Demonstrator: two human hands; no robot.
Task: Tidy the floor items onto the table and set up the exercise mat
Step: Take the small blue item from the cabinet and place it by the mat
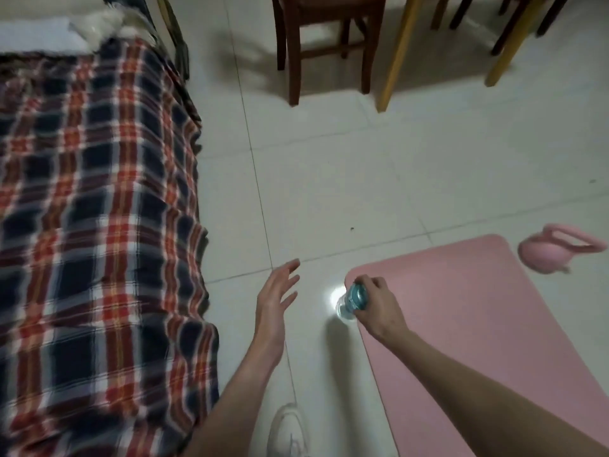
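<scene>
The whole picture is a little blurred. The pink exercise mat (461,324) lies flat on the tiled floor (329,179) and is cut off by the lower and right edges, so only one rounded end of it shows. The bench with yellow legs (395,54) is cut off at the top; only its legs show, and its top surface is not visible. The dark wooden chair (323,37) beside it is also cut at the top. A white shoe (288,430) is partly out of view at the bottom edge.

The right hand (379,301) grips a clear water bottle (351,300) with a blue-green label; the fingers are curled around its upper part and cover it, so the cap cannot be seen. The bottle is at the left corner of the mat's end, and I cannot tell if its bottom touches the floor. A bright spot of light lies on the floor just beside it.

The left hand (276,291) is spread, fingers straight and apart, holding nothing, above the floor between the bed and the bottle.

A pink kettlebell (557,252) lies on the floor just beside the mat's far right corner. The bed on the left carries a plaid blanket (92,192) in red, navy and white.
</scene>
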